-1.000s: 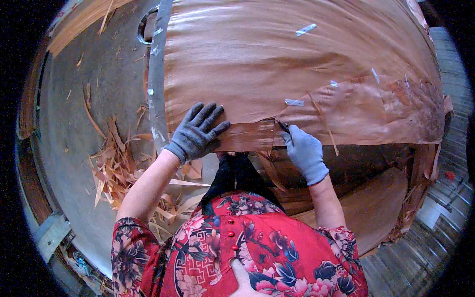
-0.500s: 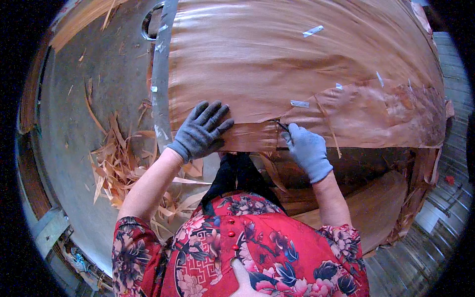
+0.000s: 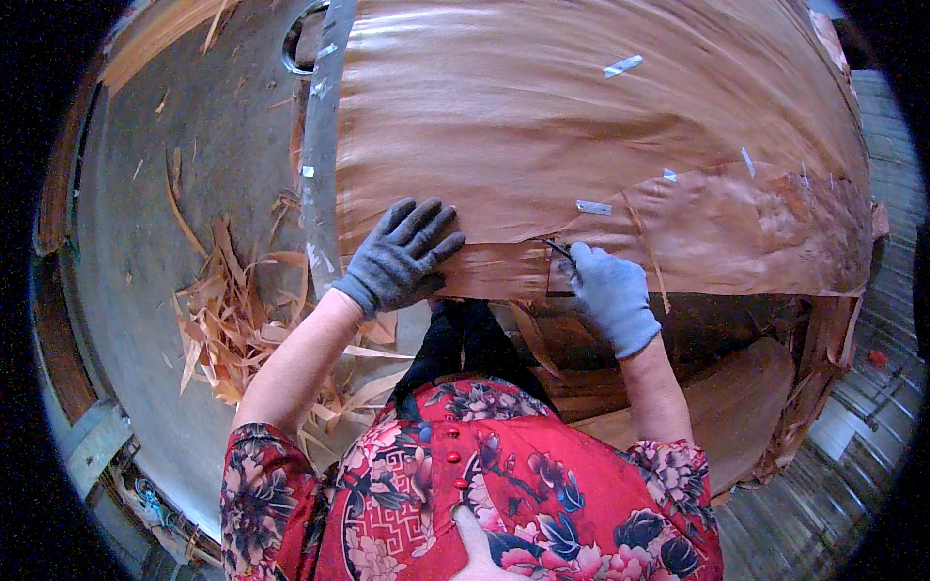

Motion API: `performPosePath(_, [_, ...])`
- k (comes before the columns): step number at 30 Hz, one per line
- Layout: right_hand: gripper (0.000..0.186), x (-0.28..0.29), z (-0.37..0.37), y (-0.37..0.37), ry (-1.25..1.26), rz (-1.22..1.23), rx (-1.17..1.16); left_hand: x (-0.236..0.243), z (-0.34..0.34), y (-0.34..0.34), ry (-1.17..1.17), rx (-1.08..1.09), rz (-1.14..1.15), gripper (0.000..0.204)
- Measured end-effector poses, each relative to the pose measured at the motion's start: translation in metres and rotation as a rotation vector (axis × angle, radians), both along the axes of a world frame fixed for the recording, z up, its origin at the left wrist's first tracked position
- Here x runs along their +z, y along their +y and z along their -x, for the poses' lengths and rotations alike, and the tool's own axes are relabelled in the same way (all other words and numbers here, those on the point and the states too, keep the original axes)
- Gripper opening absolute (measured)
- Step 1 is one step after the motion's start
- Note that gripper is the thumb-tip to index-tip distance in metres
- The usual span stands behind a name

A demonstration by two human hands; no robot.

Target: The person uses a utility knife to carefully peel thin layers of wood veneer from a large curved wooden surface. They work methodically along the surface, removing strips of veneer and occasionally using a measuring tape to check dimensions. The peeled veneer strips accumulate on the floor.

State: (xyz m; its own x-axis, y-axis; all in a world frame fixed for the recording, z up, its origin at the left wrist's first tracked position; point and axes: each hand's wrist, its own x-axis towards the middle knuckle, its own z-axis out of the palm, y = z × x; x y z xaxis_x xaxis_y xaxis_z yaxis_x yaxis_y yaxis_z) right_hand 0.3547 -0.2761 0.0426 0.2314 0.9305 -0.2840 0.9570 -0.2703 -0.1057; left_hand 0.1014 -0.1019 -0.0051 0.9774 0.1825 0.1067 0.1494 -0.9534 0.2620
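Observation:
A stack of thin, reddish-tan sheets (image 3: 504,126), probably wood veneer, spreads across the upper middle and right, with short white tape pieces (image 3: 593,207) stuck on it. My left hand (image 3: 392,259), in a dark grey glove, lies with fingers spread on its near part, beside a narrower band (image 3: 489,271). My right hand (image 3: 612,300), in a lighter grey glove, is closed on a slim dark cutting tool (image 3: 558,246), whose tip touches a cut line near the right end of that band. The tool's exact kind is unclear.
A pile of veneer scraps (image 3: 232,339) lies on the grey floor (image 3: 136,242) at left. A grey rail (image 3: 318,126) with tape bits borders the sheets. More sheets (image 3: 717,407) lie below on the right. Corrugated flooring (image 3: 872,407) shows at far right, wooden beams (image 3: 58,184) at far left.
The sheets and both hands appear slightly further right in the picture. My right hand and the tool have shifted a little rightward; my left hand stays spread on the sheet.

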Motion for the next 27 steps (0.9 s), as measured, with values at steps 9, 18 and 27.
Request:
performPosePath(9, [0.016,0.004,-0.003,-0.002,-0.005,-0.015,0.006,0.001,-0.001,0.0,0.001,0.004,-0.004,0.062])
performPosePath(18, [0.015,-0.002,-0.009,-0.006,-0.014,-0.051,0.014,0.0,0.0,0.001,0.001,0.004,0.008,0.063])
performPosePath(27, [0.017,-0.007,-0.008,-0.001,-0.006,-0.069,0.06,0.0,0.0,0.001,0.002,0.003,0.011,0.063])
